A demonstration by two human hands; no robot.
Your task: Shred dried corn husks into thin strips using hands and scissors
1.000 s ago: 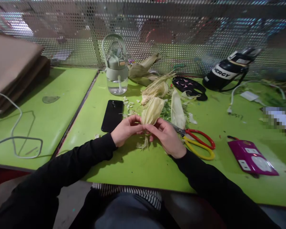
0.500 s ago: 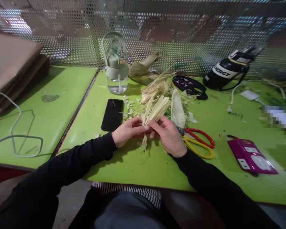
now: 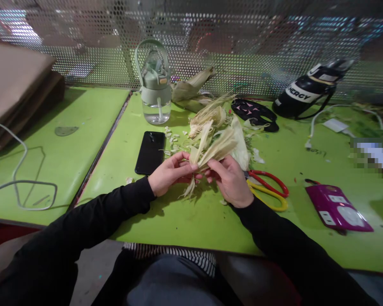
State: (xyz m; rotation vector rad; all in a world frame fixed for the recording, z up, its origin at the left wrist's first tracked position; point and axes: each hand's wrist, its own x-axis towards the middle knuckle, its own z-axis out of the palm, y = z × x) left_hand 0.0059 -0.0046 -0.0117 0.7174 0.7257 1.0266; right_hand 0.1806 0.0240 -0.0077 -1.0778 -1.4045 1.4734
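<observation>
Between my hands is a bundle of pale dried corn husks [image 3: 221,146], its leaves fanned upward and its ragged ends hanging below my fingers. My left hand [image 3: 174,171] pinches the bundle near its narrow base, thumb on top. From the other side, my right hand [image 3: 228,178] grips the husks between thumb and fingers; its lower fingers are partly hidden. Just beyond lie more loose husks [image 3: 207,119] and a broad pale husk leaf [image 3: 241,144]. Scissors [image 3: 270,189] with one red and one yellow handle rest beside my right wrist, their blades mostly covered by my hand.
A black phone [image 3: 150,153] lies left of my hands, with a water bottle [image 3: 156,91] behind it. Small husk scraps [image 3: 172,142] litter the green table [image 3: 178,225]. Rightward are a black bottle [image 3: 301,95], a purple power socket [image 3: 338,208] and a white cable [image 3: 312,127]. A perforated screen [image 3: 98,63] stands behind.
The husk leaves in my hands have spread wider apart, with the right part leaning further right. The hanging ends have shifted slightly left. Both hands keep their hold.
</observation>
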